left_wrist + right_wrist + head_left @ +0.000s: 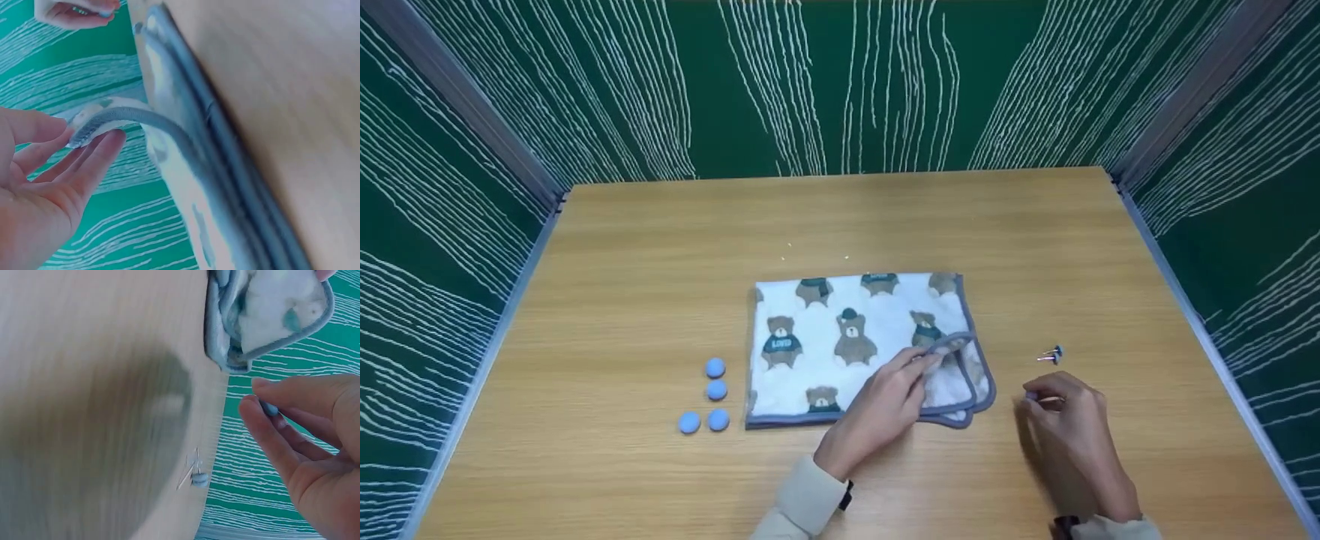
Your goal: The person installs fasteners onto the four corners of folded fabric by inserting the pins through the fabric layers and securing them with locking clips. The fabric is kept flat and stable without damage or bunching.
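A folded white blanket (810,390) with a bear print and grey-blue edging lies on the table. My left hand (885,394) pinches its near right corner and holds that layer lifted, curling back over the rest; the left wrist view shows the bound edge (126,114) between thumb and fingers. To the right of the blanket, my right hand (1069,420) pinches a small blue piece (269,408) just above the table. Most of that piece is hidden by the fingers. Beyond this hand lie two blue-headed metal pins (1051,355).
Several round blue caps (717,390) sit left of the blanket. Tiny pale specks (846,257) dot the wooden table (660,247) behind it. Green panels (765,90) with white lines stand along the back and both sides.
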